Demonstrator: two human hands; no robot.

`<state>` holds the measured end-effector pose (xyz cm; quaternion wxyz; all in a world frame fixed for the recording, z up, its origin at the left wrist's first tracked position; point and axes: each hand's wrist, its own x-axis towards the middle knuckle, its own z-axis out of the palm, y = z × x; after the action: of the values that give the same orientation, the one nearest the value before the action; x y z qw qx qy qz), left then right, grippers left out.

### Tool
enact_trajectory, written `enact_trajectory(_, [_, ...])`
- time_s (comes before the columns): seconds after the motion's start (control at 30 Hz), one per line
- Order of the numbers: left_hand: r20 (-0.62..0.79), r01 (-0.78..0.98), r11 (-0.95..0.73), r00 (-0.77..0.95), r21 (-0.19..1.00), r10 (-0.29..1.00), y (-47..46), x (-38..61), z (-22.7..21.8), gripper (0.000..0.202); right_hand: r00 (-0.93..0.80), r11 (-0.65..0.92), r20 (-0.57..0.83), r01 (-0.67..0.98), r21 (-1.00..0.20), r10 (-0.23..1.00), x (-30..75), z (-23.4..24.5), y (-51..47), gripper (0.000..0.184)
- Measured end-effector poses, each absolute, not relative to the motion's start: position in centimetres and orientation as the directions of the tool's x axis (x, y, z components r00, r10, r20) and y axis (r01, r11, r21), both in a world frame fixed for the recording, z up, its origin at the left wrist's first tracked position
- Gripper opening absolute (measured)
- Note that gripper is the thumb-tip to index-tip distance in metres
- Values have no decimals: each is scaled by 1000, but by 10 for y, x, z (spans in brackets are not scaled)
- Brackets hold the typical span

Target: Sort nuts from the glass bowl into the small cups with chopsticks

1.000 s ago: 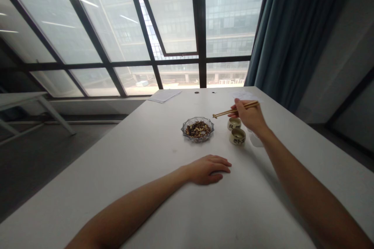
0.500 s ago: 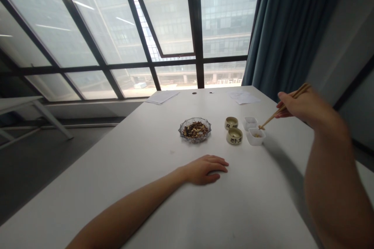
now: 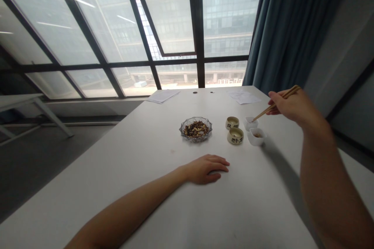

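Note:
My right hand (image 3: 288, 105) is closed around a pair of wooden chopsticks (image 3: 267, 109), which slant down to the left. Their tips are at the farther white plastic cup (image 3: 249, 125); whether they pinch anything there I cannot tell. Nearer to me stands another white cup (image 3: 257, 140) with some small brownish bits inside. Left of these are two small ceramic cups with dark characters, one farther (image 3: 232, 126) and one nearer (image 3: 235, 140). A clear glass bowl (image 3: 196, 138) holds a mix of dark and pale dried pieces. My left hand (image 3: 206, 169) lies flat on the white table, holding nothing.
Sheets of paper lie at the far left (image 3: 163, 96) and far right (image 3: 243, 97) of the white table (image 3: 146, 144). A small dark round object (image 3: 194, 92) sits near the far edge. Behind are windows and a blue curtain (image 3: 274, 39).
My right hand has moved left with the chopsticks. Their tips went from above the nearer white cup, where they held a small pale piece, to the farther one. My left hand stays put.

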<state>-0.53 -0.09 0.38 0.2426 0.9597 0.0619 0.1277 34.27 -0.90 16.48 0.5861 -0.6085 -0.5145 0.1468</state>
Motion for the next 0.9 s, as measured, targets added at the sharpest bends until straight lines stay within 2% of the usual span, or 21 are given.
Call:
enact_trajectory(0.1, [213,62,-877,960,477,183,-1,-5,4,38,446,227,453,473,-851,772,320,173,-13,28])
enact_trajectory(0.23, [208,64,-875,961,480,184,0,-5,3,38,379,367,530,424,-828,759,286,175,-9,37])
enact_trajectory(0.43, [212,64,-874,959,482,187,0,-6,3,37,175,501,562,296,-813,808,246,149,9,51])
enact_trajectory(0.7, [222,45,-877,960,479,170,-1,-4,5,38,-71,428,423,218,-877,904,194,109,15,43])
enact_trajectory(0.9, [235,35,-875,957,483,168,-1,-4,5,37,-53,357,358,299,-885,932,178,93,18,39])
